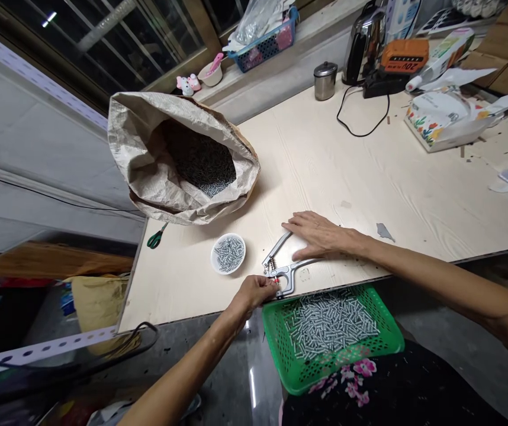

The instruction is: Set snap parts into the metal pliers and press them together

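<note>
Silver hand pliers (286, 273) with a spring and spread handles lie at the table's front edge. My right hand (320, 234) rests over the handles, its fingers stretched out and thumb apart. At the jaws, my left hand (256, 294) has its fingertips pinched together. A small red spot shows there, but whatever the fingers hold is too small to make out. A white bowl (228, 254) of small metal spring-like pieces stands left of the pliers. Just below the edge, a green basket (276, 355) holds many similar metal pieces.
Behind the bowl, a large open woven sack (142, 148) contains dark and silvery small pieces. Green-handled scissors (155, 238) lie at the left. Toward the back are a metal canister (325, 81), an electric kettle (364, 44), an orange box (404, 56) and a tissue pack (444, 118).
</note>
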A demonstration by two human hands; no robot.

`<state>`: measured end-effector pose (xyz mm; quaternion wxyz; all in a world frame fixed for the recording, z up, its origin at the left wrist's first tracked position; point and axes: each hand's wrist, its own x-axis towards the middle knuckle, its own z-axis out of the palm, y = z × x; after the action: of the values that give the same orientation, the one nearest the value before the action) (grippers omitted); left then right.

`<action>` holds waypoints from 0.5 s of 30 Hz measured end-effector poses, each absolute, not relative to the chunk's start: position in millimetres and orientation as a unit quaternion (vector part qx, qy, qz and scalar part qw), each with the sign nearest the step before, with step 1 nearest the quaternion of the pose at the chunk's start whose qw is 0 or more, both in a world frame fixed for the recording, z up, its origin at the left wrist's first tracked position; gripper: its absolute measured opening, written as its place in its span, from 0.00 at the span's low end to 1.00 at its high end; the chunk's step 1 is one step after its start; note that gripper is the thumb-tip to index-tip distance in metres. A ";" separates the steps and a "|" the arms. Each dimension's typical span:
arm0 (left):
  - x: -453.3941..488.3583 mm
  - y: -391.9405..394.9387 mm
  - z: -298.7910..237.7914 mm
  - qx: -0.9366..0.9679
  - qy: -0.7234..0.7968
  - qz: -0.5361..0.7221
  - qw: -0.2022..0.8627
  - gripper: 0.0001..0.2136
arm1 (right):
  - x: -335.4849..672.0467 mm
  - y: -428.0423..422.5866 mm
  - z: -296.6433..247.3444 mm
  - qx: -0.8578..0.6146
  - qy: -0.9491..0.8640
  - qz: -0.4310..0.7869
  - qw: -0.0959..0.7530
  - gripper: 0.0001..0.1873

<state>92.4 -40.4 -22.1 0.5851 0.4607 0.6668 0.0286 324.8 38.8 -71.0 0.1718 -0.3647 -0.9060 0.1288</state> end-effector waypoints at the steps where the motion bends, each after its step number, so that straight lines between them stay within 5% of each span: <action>1: 92.1 -40.8 -22.4 0.462 0.664 0.029 0.587 0.22 | 329.4 34.9 -72.5 -0.358 -0.908 0.134 0.169 0.47; 6: 92.5 -41.8 -23.4 0.464 0.660 0.034 0.590 0.20 | 343.3 24.4 -74.6 -0.325 -0.919 0.154 0.164 0.52; 15: 90.7 -48.2 -22.5 0.472 0.681 0.060 0.557 0.21 | 339.2 1.5 -53.5 -0.348 -0.911 0.143 0.168 0.22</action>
<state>90.7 -48.2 -22.5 0.5569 0.4724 0.6805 0.0603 339.2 1.5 -53.5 0.1679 -0.3479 -0.9112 0.1430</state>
